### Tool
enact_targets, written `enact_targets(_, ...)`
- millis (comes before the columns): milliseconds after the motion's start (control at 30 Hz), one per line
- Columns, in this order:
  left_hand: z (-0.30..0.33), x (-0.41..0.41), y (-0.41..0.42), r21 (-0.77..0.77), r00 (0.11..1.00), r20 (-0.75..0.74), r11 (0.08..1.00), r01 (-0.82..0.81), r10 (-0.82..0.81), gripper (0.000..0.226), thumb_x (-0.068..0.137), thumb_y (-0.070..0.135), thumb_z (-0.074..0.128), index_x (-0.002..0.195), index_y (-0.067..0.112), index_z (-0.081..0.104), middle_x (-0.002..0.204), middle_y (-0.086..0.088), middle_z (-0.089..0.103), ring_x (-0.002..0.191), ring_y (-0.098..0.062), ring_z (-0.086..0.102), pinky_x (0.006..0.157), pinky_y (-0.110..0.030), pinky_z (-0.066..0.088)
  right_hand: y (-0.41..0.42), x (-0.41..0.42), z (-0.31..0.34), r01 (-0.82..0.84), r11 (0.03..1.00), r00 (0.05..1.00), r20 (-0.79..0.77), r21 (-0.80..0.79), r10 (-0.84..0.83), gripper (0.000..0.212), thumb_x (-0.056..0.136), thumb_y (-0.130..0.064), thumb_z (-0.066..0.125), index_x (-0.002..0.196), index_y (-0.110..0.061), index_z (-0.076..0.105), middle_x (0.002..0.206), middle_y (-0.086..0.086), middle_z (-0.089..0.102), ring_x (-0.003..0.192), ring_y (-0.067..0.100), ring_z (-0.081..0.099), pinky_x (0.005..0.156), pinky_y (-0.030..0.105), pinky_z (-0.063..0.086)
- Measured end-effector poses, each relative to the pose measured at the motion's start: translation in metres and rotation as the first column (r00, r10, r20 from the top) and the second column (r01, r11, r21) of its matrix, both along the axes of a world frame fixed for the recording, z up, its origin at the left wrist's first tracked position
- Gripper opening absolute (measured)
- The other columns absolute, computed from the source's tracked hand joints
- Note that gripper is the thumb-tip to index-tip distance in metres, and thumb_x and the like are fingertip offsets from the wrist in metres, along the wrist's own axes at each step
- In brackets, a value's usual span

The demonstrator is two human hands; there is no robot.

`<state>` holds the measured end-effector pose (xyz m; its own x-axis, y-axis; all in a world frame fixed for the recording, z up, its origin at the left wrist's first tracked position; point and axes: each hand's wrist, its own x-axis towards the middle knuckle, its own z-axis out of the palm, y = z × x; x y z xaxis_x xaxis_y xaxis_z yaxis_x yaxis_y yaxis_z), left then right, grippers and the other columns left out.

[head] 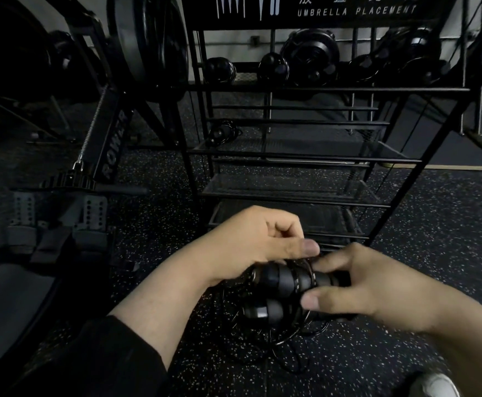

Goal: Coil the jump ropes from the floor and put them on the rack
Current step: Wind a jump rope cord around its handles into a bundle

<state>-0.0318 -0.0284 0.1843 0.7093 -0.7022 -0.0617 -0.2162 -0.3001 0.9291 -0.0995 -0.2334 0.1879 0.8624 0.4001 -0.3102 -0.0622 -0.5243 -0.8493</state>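
Left hand [251, 242]: curled over the top of the bundle, thumb laid flat along it, fingers folded under; grip closed on the jump rope handles [288, 280].
Right hand [357, 285]: pinching the far end of the same handles between thumb and fingertips; grip closed on them too.
Jump rope: black handles held side by side, low in front of the rack [291, 156], above the speckled floor [434, 224].
Cord [285, 339]: thin black loops hanging and spilling under the handles, partly down on the floor; count of turns too dark to tell.
Handling: light, by the look of it. Handles rigid and ribbed, good purchase. Cord thin, springy, likely to unwind and snag if let loose.
Where to hold: around both handles together, with the loops trapped against them; never by the cord alone.
Step in hand: probably binding the coil round the handles, not yet ready for shelving.
Rack: mesh shelves right ahead; another dark coiled bundle [219, 133] on a middle shelf.
Risk: loops catching on the wire mesh on the way in.
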Motion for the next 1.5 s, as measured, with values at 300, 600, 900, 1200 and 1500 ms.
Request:
enact_targets(300, -0.015, -0.006, -0.019, -0.277, 0.928, -0.341, 0.928, -0.249, 0.148, 0.064, 0.104, -0.006, 0.029, 0.071, 0.033, 0.069, 0.062, 0.007, 0.049, 0.054, -0.011, 0.034, 0.051, -0.03, 0.022, -0.015, 0.004, -0.001, 0.358, 0.866, 0.906, 0.095, 0.349, -0.413, 0.06, 0.058, -0.065, 0.083, 0.09, -0.015, 0.075, 0.074, 0.013, 0.073, 0.061, 0.025, 0.068, 0.056, 0.03, 0.054)
enact_targets(600, -0.022, -0.007, -0.027, -0.074, 0.939, -0.279, 0.97, -0.231, 0.202, 0.033, 0.111, 0.026, 0.036, 0.084, 0.014, 0.051, 0.066, -0.002, 0.044, 0.049, -0.015, 0.039, 0.054, -0.034, 0.049, -0.01, 0.006, 0.0, 0.613, 0.726, 0.74, 0.096, 0.314, -0.666, 0.04, 0.079, -0.052, 0.072, 0.086, -0.013, 0.072, 0.07, 0.007, 0.068, 0.057, 0.017, 0.062, 0.05, 0.029, 0.047)
enact_targets(900, -0.022, -0.008, -0.029, 0.358, 0.949, 0.299, 0.91, -0.209, 0.1, 0.04, 0.109, 0.035, 0.04, 0.085, 0.008, 0.058, 0.075, -0.009, 0.064, 0.056, -0.015, 0.048, 0.06, -0.039, 0.042, -0.015, 0.011, -0.003, 0.714, 0.693, 0.687, 0.293, -0.101, -0.665, 0.072, 0.087, -0.063, 0.065, 0.141, -0.017, 0.056, 0.082, -0.002, 0.067, 0.076, 0.023, 0.073, 0.06, 0.033, 0.054)
enact_targets(1200, -0.004, -0.006, -0.025, 0.489, 0.879, 0.456, 0.864, -0.119, -0.136, 0.013, 0.097, 0.036, 0.063, 0.089, 0.028, 0.069, 0.085, 0.009, 0.067, 0.081, -0.011, 0.061, 0.076, -0.039, 0.054, -0.008, 0.017, -0.026, 0.343, 0.791, 0.938, 0.222, -0.507, -0.265, 0.033, 0.082, -0.069, 0.068, 0.098, -0.04, 0.07, 0.072, -0.004, 0.07, 0.06, 0.011, 0.064, 0.055, 0.035, 0.049)
enact_targets(1500, 0.004, 0.004, -0.003, 0.107, 0.972, 0.233, 0.992, -0.063, 0.037, 0.031, 0.085, 0.037, 0.079, 0.066, 0.016, 0.066, 0.054, 0.007, 0.055, 0.054, -0.006, 0.046, 0.054, -0.02, 0.037, -0.002, 0.005, -0.012, -0.076, 0.997, 0.997, -0.014, -0.018, 0.075, 0.045, 0.071, -0.072, 0.072, 0.101, -0.039, 0.077, 0.098, -0.019, 0.077, 0.093, -0.001, 0.07, 0.087, 0.025, 0.05)
